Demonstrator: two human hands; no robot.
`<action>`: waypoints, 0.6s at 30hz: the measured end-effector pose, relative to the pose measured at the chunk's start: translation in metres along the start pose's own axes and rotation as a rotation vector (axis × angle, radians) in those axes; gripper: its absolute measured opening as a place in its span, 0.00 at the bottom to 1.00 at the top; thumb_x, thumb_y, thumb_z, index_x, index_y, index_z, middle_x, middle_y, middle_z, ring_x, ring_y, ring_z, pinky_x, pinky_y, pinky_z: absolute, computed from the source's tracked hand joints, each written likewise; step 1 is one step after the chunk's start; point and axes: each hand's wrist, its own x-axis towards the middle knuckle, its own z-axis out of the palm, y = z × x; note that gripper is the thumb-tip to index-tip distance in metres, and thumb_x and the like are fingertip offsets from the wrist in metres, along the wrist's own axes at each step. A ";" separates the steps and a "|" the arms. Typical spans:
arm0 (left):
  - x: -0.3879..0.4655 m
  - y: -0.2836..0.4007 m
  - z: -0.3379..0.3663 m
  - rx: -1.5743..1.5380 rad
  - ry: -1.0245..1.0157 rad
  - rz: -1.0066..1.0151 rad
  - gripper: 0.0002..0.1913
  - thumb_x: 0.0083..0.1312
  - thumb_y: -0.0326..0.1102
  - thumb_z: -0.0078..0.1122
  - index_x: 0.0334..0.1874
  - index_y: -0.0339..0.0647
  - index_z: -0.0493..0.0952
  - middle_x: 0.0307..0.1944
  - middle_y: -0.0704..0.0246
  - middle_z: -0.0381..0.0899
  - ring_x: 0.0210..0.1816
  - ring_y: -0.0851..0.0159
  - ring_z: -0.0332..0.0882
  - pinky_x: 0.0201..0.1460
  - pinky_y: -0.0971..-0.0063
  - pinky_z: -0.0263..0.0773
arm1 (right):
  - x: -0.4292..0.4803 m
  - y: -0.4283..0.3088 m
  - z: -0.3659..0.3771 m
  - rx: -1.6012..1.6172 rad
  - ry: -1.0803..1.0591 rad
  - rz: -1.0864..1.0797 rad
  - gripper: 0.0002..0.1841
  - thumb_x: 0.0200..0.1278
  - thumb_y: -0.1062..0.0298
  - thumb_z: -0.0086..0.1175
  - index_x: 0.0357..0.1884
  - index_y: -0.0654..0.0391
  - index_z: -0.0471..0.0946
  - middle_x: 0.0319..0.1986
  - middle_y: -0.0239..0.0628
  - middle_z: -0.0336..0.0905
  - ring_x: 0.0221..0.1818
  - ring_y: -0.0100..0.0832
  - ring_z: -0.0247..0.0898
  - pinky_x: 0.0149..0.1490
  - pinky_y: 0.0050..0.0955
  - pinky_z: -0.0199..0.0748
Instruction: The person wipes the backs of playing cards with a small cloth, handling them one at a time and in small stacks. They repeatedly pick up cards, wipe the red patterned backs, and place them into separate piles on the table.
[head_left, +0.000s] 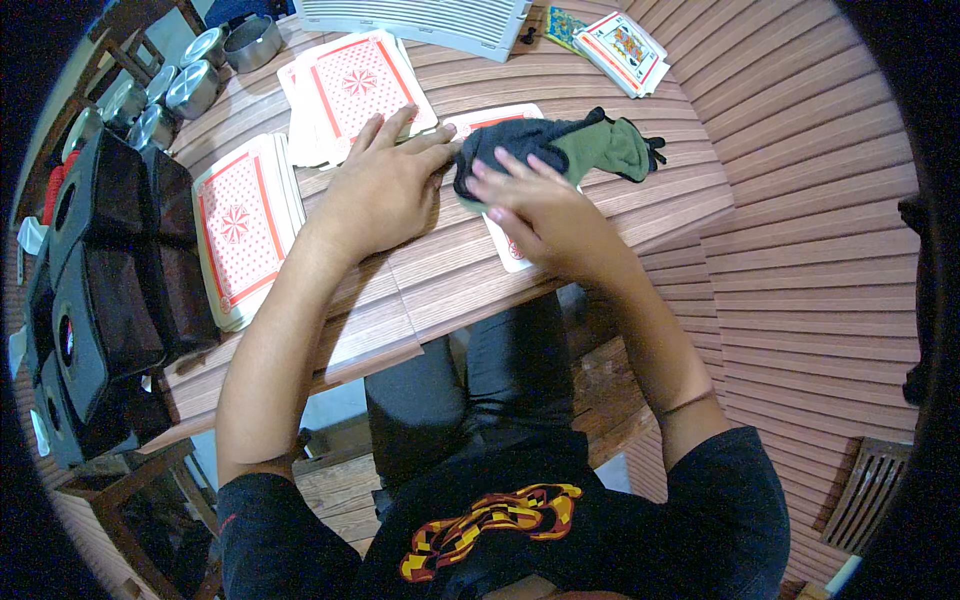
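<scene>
My left hand (390, 180) lies palm down on the wood-patterned table (442, 277), its fingers spread at the lower edge of a stack of oversized playing cards (356, 82), face down with red backs. Its fingertips reach the rim of a folded black and green cloth item (600, 146), which has a drawstring-like end. My right hand (525, 199) rests with fingers apart on or just over the dark part of that item. Under the cloth lies a large face-down card (510, 247), partly hidden. Whether either hand presses or grips the cloth cannot be told.
Another stack of large face-down cards (244, 225) lies at the left, beside black cases with round openings (97, 255). Steel round containers (191, 94) stand at the back left. A white slatted plastic object (427, 22) is at the back, and a face-up card stack (622, 52) at the back right.
</scene>
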 end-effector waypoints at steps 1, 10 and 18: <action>0.000 0.001 0.001 0.007 0.008 -0.002 0.22 0.75 0.34 0.56 0.70 0.44 0.83 0.78 0.64 0.79 0.84 0.38 0.62 0.87 0.37 0.54 | -0.011 -0.006 -0.004 0.031 -0.051 0.014 0.23 0.87 0.59 0.49 0.76 0.53 0.79 0.79 0.41 0.73 0.86 0.48 0.58 0.86 0.54 0.53; -0.002 0.001 0.009 0.049 0.042 -0.002 0.22 0.78 0.37 0.53 0.72 0.48 0.83 0.77 0.65 0.79 0.83 0.39 0.64 0.87 0.36 0.56 | -0.065 0.012 -0.020 -0.102 -0.005 0.140 0.26 0.84 0.58 0.52 0.80 0.47 0.75 0.82 0.39 0.69 0.83 0.53 0.63 0.85 0.57 0.57; 0.000 0.002 0.004 0.059 -0.022 -0.026 0.22 0.80 0.41 0.54 0.73 0.50 0.81 0.79 0.65 0.77 0.84 0.38 0.61 0.87 0.36 0.53 | -0.064 0.040 -0.011 -0.156 0.215 0.436 0.26 0.87 0.58 0.47 0.78 0.58 0.75 0.77 0.49 0.74 0.77 0.62 0.69 0.83 0.53 0.61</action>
